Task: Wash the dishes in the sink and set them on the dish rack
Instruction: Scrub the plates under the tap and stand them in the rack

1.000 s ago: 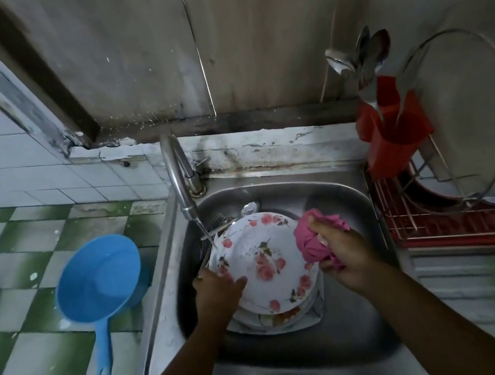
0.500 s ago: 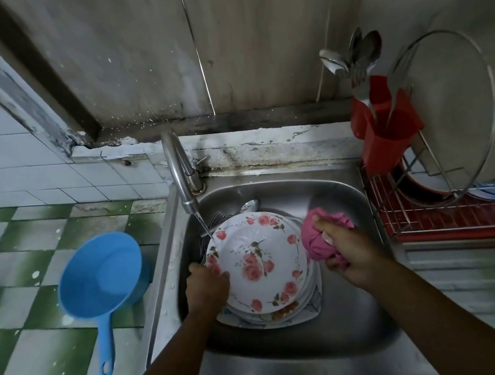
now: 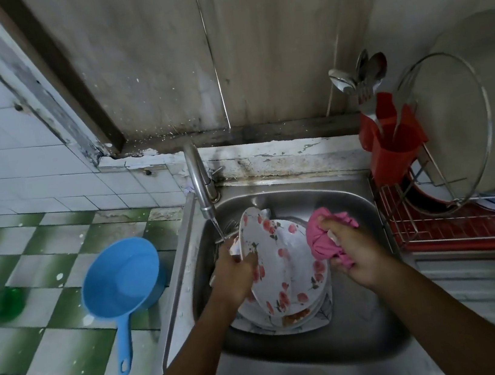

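Weathered wall panels and white tiles back a stainless steel sink (image 3: 369, 313) set in the counter (image 3: 492, 286). Green-and-white checked floor tiles (image 3: 41, 248) lie to the left of the sink.

1. Faucet (image 3: 200, 181): mounted at the rear left corner of the sink. A thin stream of water runs from its spout and lands at the upper left rim of the plate, beside the left hand.
2. Floral plate (image 3: 282, 262): raised on edge and tilted over the basin, patterned face turned toward the right. It stands above a stack of dishes (image 3: 318, 314) lying on the sink floor. Fork tines (image 3: 229, 226) show behind its upper rim.
3. Left hand (image 3: 233, 275): grips the left rim of the floral plate, thumb across the patterned face, fingers hidden behind it.
4. Right hand (image 3: 357, 254): fingers curled tight around a bunched pink cloth (image 3: 323, 240). The cloth sits just beside the right edge of the plate; contact cannot be confirmed.
5. Dish rack (image 3: 467, 223): red base with wire frame, standing on the counter right of the sink. It carries a glass lid (image 3: 454, 132) standing on edge. A red utensil holder (image 3: 393, 151) at its rear left corner holds spoons (image 3: 366, 72).
6. Blue dipper (image 3: 122, 278): rests on the floor left of the sink, handle pointing toward the camera. A blurred green object (image 3: 1, 301) lies farther left.
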Available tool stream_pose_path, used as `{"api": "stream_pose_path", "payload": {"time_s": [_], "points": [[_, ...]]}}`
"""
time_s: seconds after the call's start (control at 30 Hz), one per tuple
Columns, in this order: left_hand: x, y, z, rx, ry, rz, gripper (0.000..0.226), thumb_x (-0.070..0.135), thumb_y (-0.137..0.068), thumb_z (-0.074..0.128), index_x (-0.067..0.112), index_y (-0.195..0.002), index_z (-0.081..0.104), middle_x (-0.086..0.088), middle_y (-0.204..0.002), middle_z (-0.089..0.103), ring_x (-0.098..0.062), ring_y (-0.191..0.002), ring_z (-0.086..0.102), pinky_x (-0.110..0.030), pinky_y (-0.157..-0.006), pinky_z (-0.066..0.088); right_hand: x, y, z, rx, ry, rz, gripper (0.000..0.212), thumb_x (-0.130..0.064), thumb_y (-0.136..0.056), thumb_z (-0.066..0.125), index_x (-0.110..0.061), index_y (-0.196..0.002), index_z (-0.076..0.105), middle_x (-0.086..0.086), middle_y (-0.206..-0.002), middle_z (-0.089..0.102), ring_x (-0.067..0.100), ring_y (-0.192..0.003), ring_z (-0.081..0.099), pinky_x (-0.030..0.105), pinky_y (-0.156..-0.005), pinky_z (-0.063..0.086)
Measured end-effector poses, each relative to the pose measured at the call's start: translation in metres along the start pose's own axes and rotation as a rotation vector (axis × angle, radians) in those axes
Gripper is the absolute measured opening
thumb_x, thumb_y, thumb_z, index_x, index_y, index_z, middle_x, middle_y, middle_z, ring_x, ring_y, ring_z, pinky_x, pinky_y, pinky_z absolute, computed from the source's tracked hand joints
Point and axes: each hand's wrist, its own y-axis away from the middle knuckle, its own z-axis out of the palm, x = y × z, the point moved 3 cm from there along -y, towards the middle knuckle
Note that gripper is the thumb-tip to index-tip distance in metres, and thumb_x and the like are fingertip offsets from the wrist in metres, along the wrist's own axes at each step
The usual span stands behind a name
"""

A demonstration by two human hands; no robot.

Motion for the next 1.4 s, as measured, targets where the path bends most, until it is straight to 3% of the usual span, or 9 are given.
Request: {"api": "stream_pose_path", "payload": {"time_s": [0.1,0.2,0.33,0.47,0.57,0.9,1.1,1.27,1.4], "points": [[0.018,0.005,0.014,0.015,-0.228,0.101,0.042,0.034,-0.107,0.039,0.041,-0.149,0.042,0.000,-0.131,0.038,-0.016,-0.110,0.049,-0.040,-0.097,0.048,-0.006,-0.003,0.001,0.034,0.018,-0.023,0.032,-0.039,-0.091,0.072,-0.014,-0.110,0.071,0.019,-0.100,0.075,0.038,-0.088,0.073,0.037,-0.069,0.060],[0.050,0.012,0.020,0.020,-0.228,0.248,0.042,0.039,-0.109,0.032,0.041,-0.151,0.038,-0.003,-0.129,0.036,-0.002,-0.094,0.046,-0.033,-0.100,0.041,-0.023,-0.002,-0.002,0.076,0.048,-0.089,0.027,-0.048,-0.087,0.072,-0.023,-0.097,0.075,0.026,-0.114,0.070,0.053,-0.119,0.056,0.048,-0.089,0.055],[0.105,0.011,0.009,0.048,-0.132,0.472,0.045,0.042,-0.099,0.044,0.042,-0.144,0.048,-0.006,-0.126,0.052,-0.017,-0.110,0.061,-0.047,-0.096,0.055,-0.057,0.004,-0.002,0.086,0.077,-0.176,0.030,-0.052,-0.079,0.072,-0.027,-0.095,0.074,0.013,-0.097,0.074,0.033,-0.077,0.073,0.036,-0.068,0.057],[0.148,0.025,0.000,0.081,-0.175,0.621,0.062,0.031,-0.102,0.050,0.056,-0.153,0.025,0.004,-0.127,0.041,0.000,-0.112,0.051,-0.025,-0.097,0.047,-0.085,0.012,0.004,0.043,-0.036,-0.242,0.018,-0.031,-0.096,0.066,-0.013,-0.098,0.066,0.002,-0.070,0.056,0.007,-0.039,0.044,0.020,-0.035,0.031],[0.151,0.036,0.006,0.091,-0.183,0.627,0.059,0.021,-0.105,0.046,0.052,-0.152,0.029,0.008,-0.117,0.037,0.011,-0.102,0.042,-0.012,-0.092,0.036,-0.091,0.017,0.006,0.043,-0.018,-0.279,0.020,-0.031,-0.097,0.064,-0.012,-0.106,0.066,0.005,-0.082,0.053,0.008,-0.044,0.044,0.019,-0.034,0.031],[0.084,0.040,0.029,0.007,-0.239,0.384,0.041,0.020,-0.108,0.037,0.033,-0.146,0.046,0.000,-0.120,0.039,0.026,-0.092,0.036,-0.004,-0.071,0.029,-0.047,-0.010,-0.008,0.211,0.112,-0.186,0.022,-0.057,-0.070,0.069,-0.035,-0.067,0.071,0.002,-0.072,0.063,0.018,-0.055,0.055,0.030,-0.048,0.038],[0.090,0.038,0.028,0.014,-0.256,0.440,0.051,0.019,-0.107,0.038,0.040,-0.154,0.036,0.003,-0.118,0.040,0.014,-0.100,0.040,0.002,-0.078,0.032,-0.044,-0.019,-0.009,0.259,0.114,-0.191,0.023,-0.056,-0.072,0.067,-0.033,-0.074,0.072,0.006,-0.077,0.066,0.020,-0.056,0.056,0.032,-0.049,0.040],[0.086,0.036,0.028,0.019,-0.236,0.493,0.049,0.036,-0.101,0.037,0.041,-0.149,0.044,0.007,-0.129,0.053,-0.010,-0.123,0.050,-0.044,-0.107,0.046,-0.040,-0.030,-0.009,0.281,0.143,-0.204,0.033,-0.064,-0.069,0.063,-0.032,-0.077,0.070,0.008,-0.075,0.064,0.020,-0.053,0.051,0.033,-0.050,0.039],[0.097,0.048,0.031,-0.108,-0.167,0.459,0.044,0.053,-0.107,0.031,0.068,-0.147,0.021,0.013,-0.140,0.045,-0.001,-0.128,0.046,-0.036,-0.108,0.040,-0.043,-0.041,-0.002,0.321,0.196,-0.241,0.036,-0.060,-0.085,0.054,-0.028,-0.090,0.069,0.007,-0.068,0.054,0.017,-0.048,0.044,0.028,-0.048,0.036]]}}
